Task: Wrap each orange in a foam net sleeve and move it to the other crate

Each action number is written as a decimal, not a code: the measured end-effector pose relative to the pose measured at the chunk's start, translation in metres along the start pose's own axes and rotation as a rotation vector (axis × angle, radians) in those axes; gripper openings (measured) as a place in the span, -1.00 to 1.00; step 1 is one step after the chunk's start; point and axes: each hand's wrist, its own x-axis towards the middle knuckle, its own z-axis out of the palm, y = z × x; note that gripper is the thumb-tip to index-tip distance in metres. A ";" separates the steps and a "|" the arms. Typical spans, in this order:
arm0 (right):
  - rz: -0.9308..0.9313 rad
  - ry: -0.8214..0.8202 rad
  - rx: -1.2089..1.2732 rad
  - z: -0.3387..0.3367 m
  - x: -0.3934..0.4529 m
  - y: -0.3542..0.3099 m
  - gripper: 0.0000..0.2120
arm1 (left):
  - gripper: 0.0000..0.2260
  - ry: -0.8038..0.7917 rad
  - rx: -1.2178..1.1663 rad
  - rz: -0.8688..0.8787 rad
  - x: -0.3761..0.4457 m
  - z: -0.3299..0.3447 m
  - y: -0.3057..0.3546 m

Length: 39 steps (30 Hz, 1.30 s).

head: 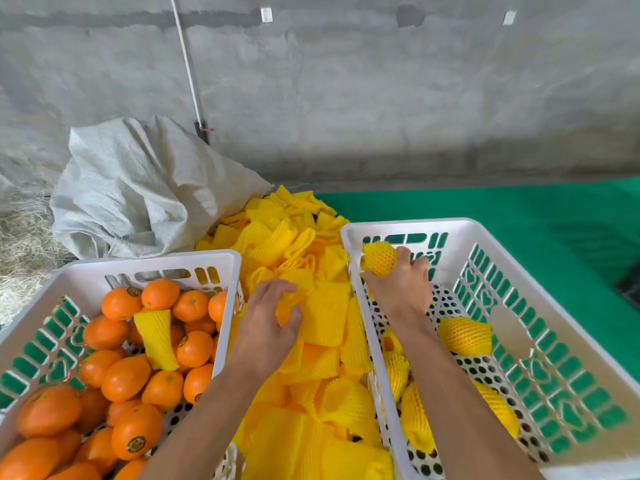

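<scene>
From the head camera, the right hand [401, 282] reaches into the far end of the right crate [460, 230], its grip clenched around a wrapped orange [380, 258] in a yellow foam net sleeve, held above the perforated crate floor near the far wall. More wrapped oranges [464, 336] lie in the same crate, one by the right wall and several along the near left side under the forearm.

The left hand [266, 327] is over the pile of foam net sleeves [322, 313] heaped between the two crates; thumb and fingers are curled in, pinching a flat sleeve at its edge (how firmly is hard to tell).

The left crate [145, 263] holds bare oranges [126, 377], some with dark round stickers, and one loose sleeve [156, 339] lies on top of them.

Both crates are white slotted plastic. The right one stands on a green counter [519, 209]. A pale woven sack [138, 188] slumps behind the left crate against a grey concrete wall [346, 91].
</scene>
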 end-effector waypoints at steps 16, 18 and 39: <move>-0.047 -0.226 -0.316 0.020 -0.007 0.009 -0.72 | -0.53 -0.313 0.343 0.143 -0.004 0.001 0.012; -0.132 0.028 -0.146 0.012 -0.003 0.000 -0.65 | -0.72 -0.212 0.271 0.169 -0.002 0.001 0.012; -0.380 -0.206 0.825 0.016 -0.069 -0.072 -0.74 | -0.94 0.272 -0.802 -0.316 0.014 -0.014 0.018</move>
